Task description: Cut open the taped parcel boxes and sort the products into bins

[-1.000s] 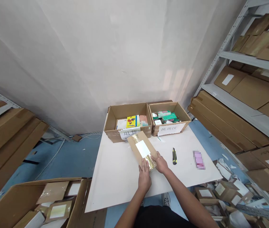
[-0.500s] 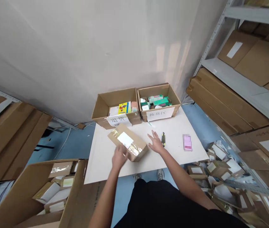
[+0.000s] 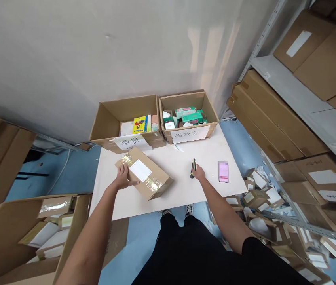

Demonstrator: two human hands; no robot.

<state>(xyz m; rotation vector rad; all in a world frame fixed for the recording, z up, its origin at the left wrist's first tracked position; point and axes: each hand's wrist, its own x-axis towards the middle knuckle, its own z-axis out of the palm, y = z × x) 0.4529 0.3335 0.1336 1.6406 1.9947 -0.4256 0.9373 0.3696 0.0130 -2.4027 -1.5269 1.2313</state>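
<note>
Head view, the only one to hand.

Step in hand: the taped parcel [image 3: 156,181] lies flat on the white worktop [image 3: 179,194], left of centre, its white label facing up. The left hand [image 3: 122,177] rests on the parcel's left end, palm down with fingers spread. It presses rather than grips. The right hand [image 3: 199,173] is well apart from the parcel, out to the right, with its fingertips at the near end of the utility knife [image 3: 193,165]. I cannot tell whether the fingers have closed round the knife or only touch it.

Judgement: this reads as steadying the parcel while taking up the knife. Any cut would call for a firm hold on the handle, the blade kept along the clear tape, and the left hand kept out of the blade's line.

Surroundings: two open cartons sit at the far edge. The left carton [image 3: 126,109] and the right carton [image 3: 182,95] both hold small goods, and each has a paper sign on its front. A pink item [image 3: 223,171], blurred, lies just right of the knife. Shelving [image 3: 298,105] loaded with flat boxes runs along the right. Opened small boxes [image 3: 268,198] litter the floor below it, and a large open carton [image 3: 7,225] stands on the floor near left.

Obstructions: none lies between the knife and the parcel.
</note>
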